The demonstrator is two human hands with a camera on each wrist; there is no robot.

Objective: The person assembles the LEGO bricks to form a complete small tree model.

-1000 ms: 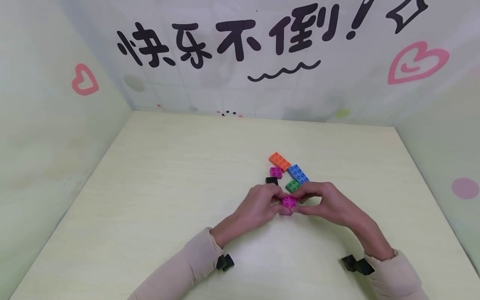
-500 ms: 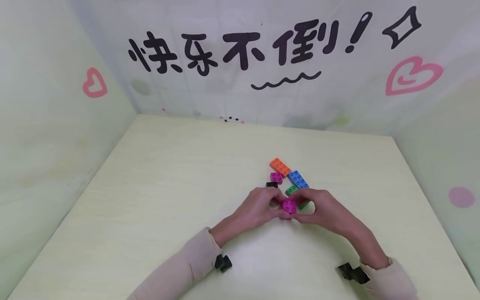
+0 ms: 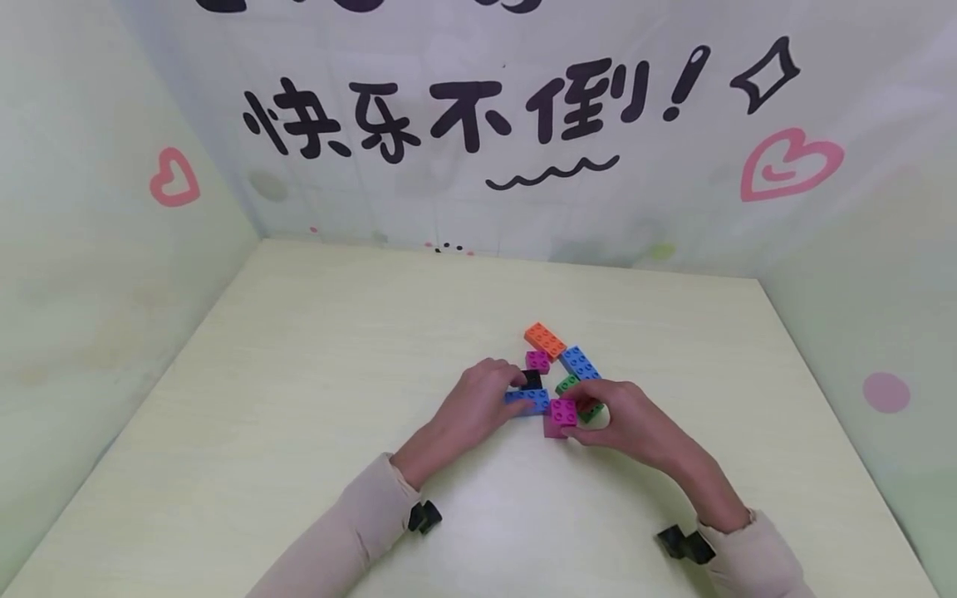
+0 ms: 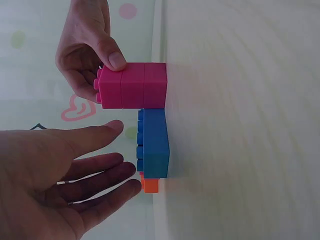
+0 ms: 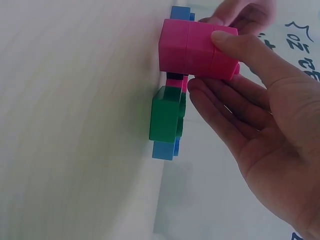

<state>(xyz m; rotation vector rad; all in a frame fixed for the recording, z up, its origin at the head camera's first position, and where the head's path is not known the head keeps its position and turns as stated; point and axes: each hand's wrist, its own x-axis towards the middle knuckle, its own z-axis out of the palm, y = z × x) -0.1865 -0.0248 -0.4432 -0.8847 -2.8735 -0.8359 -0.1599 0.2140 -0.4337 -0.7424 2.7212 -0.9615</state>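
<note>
A right hand (image 3: 639, 423) pinches the pink stack (image 3: 561, 419); the left hand (image 3: 469, 411), fingers loosely spread, holds nothing beside a blue brick (image 4: 156, 142). A sideways nudge could topple the tall stack.

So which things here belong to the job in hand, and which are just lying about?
Likely in the job:
pink stack, held by the right hand
near blue brick, by the left hand

Seemingly just lying about:
orange brick
far blue brick
small pink brick
black brick
green brick
</note>
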